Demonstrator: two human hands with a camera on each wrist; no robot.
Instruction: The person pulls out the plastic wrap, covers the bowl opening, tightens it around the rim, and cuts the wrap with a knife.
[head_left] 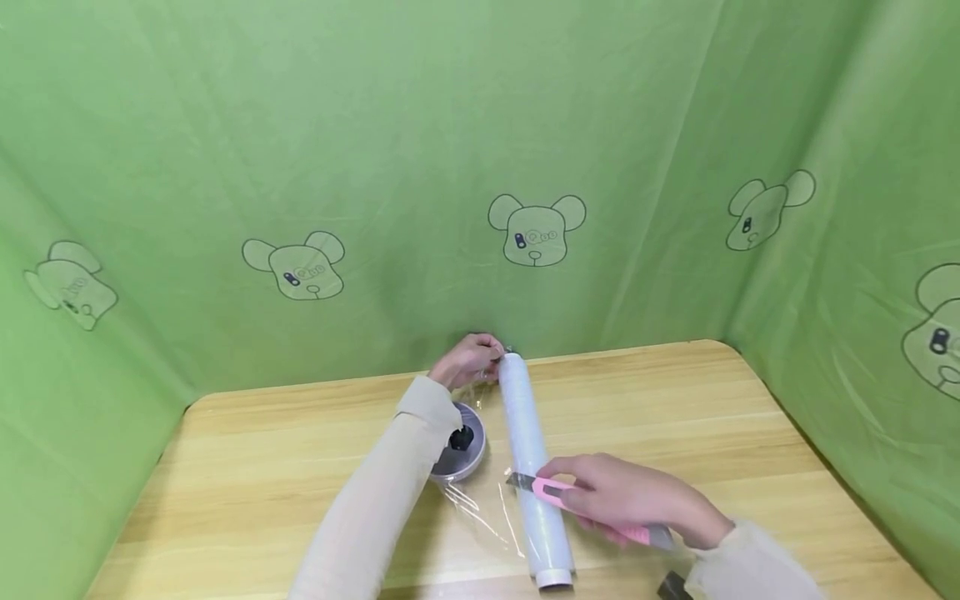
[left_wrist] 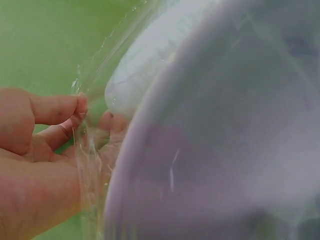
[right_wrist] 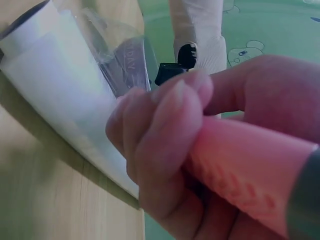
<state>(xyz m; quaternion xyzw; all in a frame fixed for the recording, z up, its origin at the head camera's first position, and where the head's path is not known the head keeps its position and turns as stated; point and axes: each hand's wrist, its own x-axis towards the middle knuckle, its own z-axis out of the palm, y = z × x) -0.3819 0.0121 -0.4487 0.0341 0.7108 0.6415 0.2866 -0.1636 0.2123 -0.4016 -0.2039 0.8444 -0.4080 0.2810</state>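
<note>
A long white roll of plastic wrap (head_left: 527, 417) lies front to back on the table, and a clear sheet of film (head_left: 480, 521) runs left from it over a round greyish bowl (head_left: 478, 454). At the far end of the roll, my left hand (head_left: 468, 358) pinches the film's edge between thumb and finger; the left wrist view shows the crumpled film (left_wrist: 90, 165) beside the bowl's rim (left_wrist: 131, 130). My right hand (head_left: 626, 497) grips a pink utility knife (head_left: 551, 490), its dark blade out across the roll near its left side. My left sleeve partly hides the bowl.
The wooden table (head_left: 660, 408) has its far edge against a green curtain (head_left: 420, 167) printed with bear heads, which also encloses both sides. A black wrist camera (head_left: 462, 438) on the left arm sits over the bowl; another black device (head_left: 673, 586) is below the right sleeve.
</note>
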